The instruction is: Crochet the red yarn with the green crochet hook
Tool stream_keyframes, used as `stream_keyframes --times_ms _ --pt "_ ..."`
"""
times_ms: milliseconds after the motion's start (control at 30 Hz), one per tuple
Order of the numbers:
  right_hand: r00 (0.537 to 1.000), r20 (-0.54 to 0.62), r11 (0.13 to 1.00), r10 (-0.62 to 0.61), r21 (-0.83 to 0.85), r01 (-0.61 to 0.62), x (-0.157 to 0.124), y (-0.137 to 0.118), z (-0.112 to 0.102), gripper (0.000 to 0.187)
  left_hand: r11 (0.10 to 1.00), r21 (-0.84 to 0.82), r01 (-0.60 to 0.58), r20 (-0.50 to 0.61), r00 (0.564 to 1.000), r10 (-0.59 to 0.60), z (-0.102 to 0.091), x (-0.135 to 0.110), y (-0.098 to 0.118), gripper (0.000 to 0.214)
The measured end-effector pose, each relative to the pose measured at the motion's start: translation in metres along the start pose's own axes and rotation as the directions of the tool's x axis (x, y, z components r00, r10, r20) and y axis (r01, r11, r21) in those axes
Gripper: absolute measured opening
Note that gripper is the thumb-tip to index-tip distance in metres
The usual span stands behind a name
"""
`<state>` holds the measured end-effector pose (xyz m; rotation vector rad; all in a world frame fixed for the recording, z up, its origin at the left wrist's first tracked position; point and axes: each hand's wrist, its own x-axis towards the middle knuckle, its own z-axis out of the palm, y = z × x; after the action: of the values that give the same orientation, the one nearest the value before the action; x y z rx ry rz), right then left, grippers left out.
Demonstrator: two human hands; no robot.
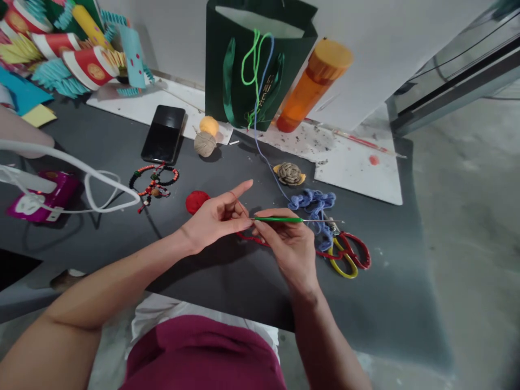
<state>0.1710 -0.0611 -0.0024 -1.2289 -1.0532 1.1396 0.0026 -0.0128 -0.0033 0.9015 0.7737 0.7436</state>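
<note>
My right hand (pixel 296 252) is closed round a crochet hook (pixel 279 219) with a green grip, its thin metal shaft pointing right. Red yarn (pixel 257 239) runs over the raised index finger of my left hand (pixel 209 222), whose thumb and other fingers pinch it at the hook's left tip. The work at the tip is too small to make out. Just behind my left hand sits a red yarn ball (pixel 197 201). A red strand passes under my right hand toward scissors (pixel 345 254) with red and yellow handles, beside a blue crocheted piece (pixel 314 201).
A green paper bag (pixel 219 70) and an orange canister (pixel 304 97) stand at the back. Nearby lie a phone (pixel 163 134), beaded bracelets (pixel 154 180), small yarn balls (pixel 205 144) and a crocheted flower (pixel 290 174). A white cable (pixel 101 174) arches over a purple power strip (pixel 60 197).
</note>
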Motion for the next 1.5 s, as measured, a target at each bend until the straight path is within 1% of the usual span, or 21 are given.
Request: stream_keyframes --times_ms 100,167,267,333,367,433,467,567,667,800,967,1133,1300,1367,1500 --pt "1.000 0.000 0.998 0.029 0.047 -0.029 0.002 0.000 0.001 0.016 0.999 0.015 -0.036 0.012 0.999 0.036 0.001 -0.002 0.004 0.085" --pt "0.999 -0.023 0.996 0.041 0.074 -0.040 0.004 -0.003 0.001 0.021 0.999 0.032 -0.035 0.010 0.999 0.035 0.004 -0.004 0.010 0.083" --pt "0.999 -0.014 0.995 0.036 0.089 -0.035 0.011 -0.011 0.001 0.022 0.999 0.040 -0.034 0.021 0.999 0.033 0.010 -0.002 0.021 0.079" --pt "1.000 -0.007 0.996 -0.008 0.094 0.009 0.019 -0.015 0.001 0.021 0.999 0.023 -0.047 0.055 0.997 0.046 0.013 0.006 0.028 0.077" --pt "0.999 -0.025 0.995 -0.042 0.090 0.044 0.024 -0.015 0.001 0.021 0.998 0.003 -0.061 0.061 0.996 0.061 0.014 0.012 0.030 0.076" --pt "0.987 -0.109 0.991 -0.114 0.061 0.122 0.037 -0.013 0.003 0.020 0.994 -0.052 -0.097 0.049 0.994 0.100 0.015 0.026 0.032 0.080" --pt "0.981 -0.142 0.988 -0.133 0.054 0.141 0.043 -0.010 0.005 0.020 0.990 -0.084 -0.114 0.026 0.993 0.116 0.014 0.034 0.032 0.080" --pt "0.970 -0.199 0.984 -0.141 0.082 0.160 0.059 0.002 0.013 0.020 0.972 -0.191 -0.140 -0.060 0.990 0.131 0.011 0.052 0.027 0.078" --pt "0.971 -0.212 0.982 -0.113 0.124 0.142 0.066 0.015 0.020 0.026 0.966 -0.222 -0.133 -0.073 0.990 0.120 0.007 0.059 0.019 0.084" --pt "0.974 -0.224 0.977 -0.038 0.195 0.083 0.064 0.027 0.020 0.035 0.967 -0.235 -0.101 -0.095 0.992 0.081 0.005 0.052 0.011 0.086" --pt "0.970 -0.241 0.969 0.019 0.244 0.041 0.055 0.028 0.013 0.036 0.968 -0.245 -0.048 -0.101 0.995 0.024 0.009 0.044 0.005 0.085" --pt "0.979 -0.205 0.967 0.019 0.252 0.034 0.050 0.021 0.012 0.032 0.960 -0.270 -0.077 -0.137 0.990 0.040 0.011 0.044 0.001 0.068" --pt "0.982 -0.187 0.958 0.021 0.284 0.033 0.048 0.020 0.018 0.025 0.954 -0.288 -0.086 -0.146 0.988 0.045 0.011 0.042 0.002 0.083" --pt "0.978 -0.205 0.951 0.033 0.309 0.033 0.046 0.021 0.021 0.025 0.956 -0.281 -0.082 -0.146 0.988 0.042 0.010 0.042 0.001 0.084" --pt "0.969 -0.239 0.939 0.063 0.344 0.024 0.043 0.026 0.022 0.029 0.970 -0.233 -0.065 -0.146 0.989 0.031 0.007 0.042 -0.002 0.085"
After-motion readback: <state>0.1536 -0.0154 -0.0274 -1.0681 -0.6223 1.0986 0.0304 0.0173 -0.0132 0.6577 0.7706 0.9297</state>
